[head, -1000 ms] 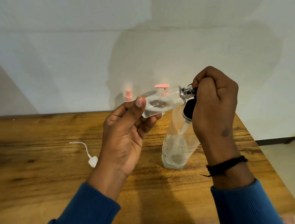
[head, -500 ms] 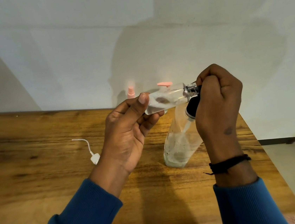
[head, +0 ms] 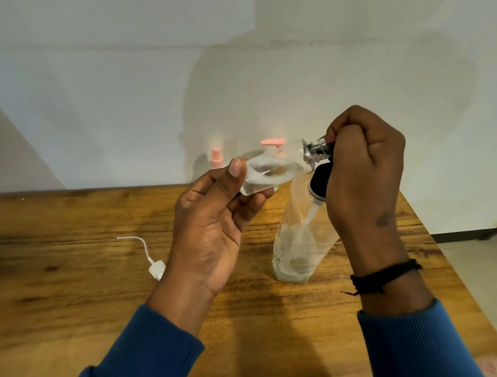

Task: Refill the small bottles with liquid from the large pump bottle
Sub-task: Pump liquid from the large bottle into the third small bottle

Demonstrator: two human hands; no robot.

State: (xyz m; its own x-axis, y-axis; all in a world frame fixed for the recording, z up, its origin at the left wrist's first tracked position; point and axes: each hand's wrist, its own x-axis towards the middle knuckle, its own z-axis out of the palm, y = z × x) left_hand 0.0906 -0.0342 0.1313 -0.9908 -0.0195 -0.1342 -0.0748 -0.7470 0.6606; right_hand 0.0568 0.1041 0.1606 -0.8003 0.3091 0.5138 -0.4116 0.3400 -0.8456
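Above the wooden table (head: 68, 302), a small clear bottle (head: 273, 171) is lying nearly sideways, silver neck (head: 314, 150) pointing right; left hand (head: 212, 232) is pinching its base between thumb and curled fingers; right hand (head: 363, 172) is curling tight around the cap at the neck; large clear pump bottle (head: 300, 244) with black collar is standing on the table just below the right hand; two pink-topped bottles (head: 216, 158) are sitting at the table's far edge; white pump tube (head: 153, 264) is lying on the table left of the left hand.

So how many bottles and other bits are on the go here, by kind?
Clear small bottle held sideways: 1
Large clear bottle with black pump: 1
Pink-topped bottles at the back: 2
Loose white pump with tube: 1
Total: 5
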